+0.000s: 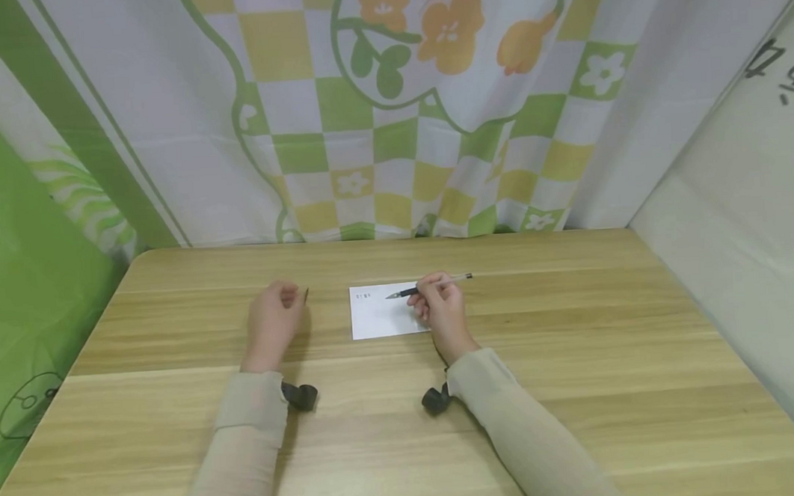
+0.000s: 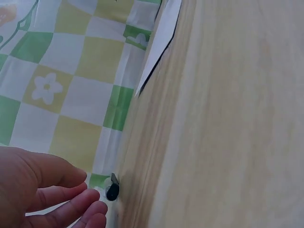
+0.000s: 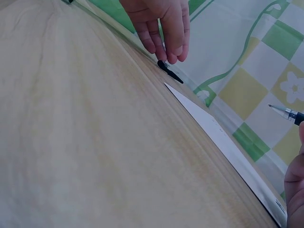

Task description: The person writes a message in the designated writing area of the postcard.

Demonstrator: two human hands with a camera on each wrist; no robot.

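Observation:
A white sheet of paper point(image 1: 380, 316) lies on the wooden table, with a few small dark characters in its upper left corner. My right hand point(image 1: 444, 313) pinches an uncapped pen point(image 1: 407, 292), black at the grip and clear along the barrel. In the right wrist view the pen tip point(image 3: 282, 111) shows above the paper. Left of the sheet, my left hand point(image 1: 274, 322) has its fingers loosely bent. A small black pen cap point(image 2: 113, 191) is just beyond those fingertips; whether they touch it I cannot tell.
The table point(image 1: 567, 411) ends at a checked, flowered curtain point(image 1: 392, 151) at the back. Green fabric point(image 1: 26, 245) hangs on the left and a pale cloth point(image 1: 752, 207) on the right. A dark wrist camera point(image 1: 301, 397) sits at the left cuff.

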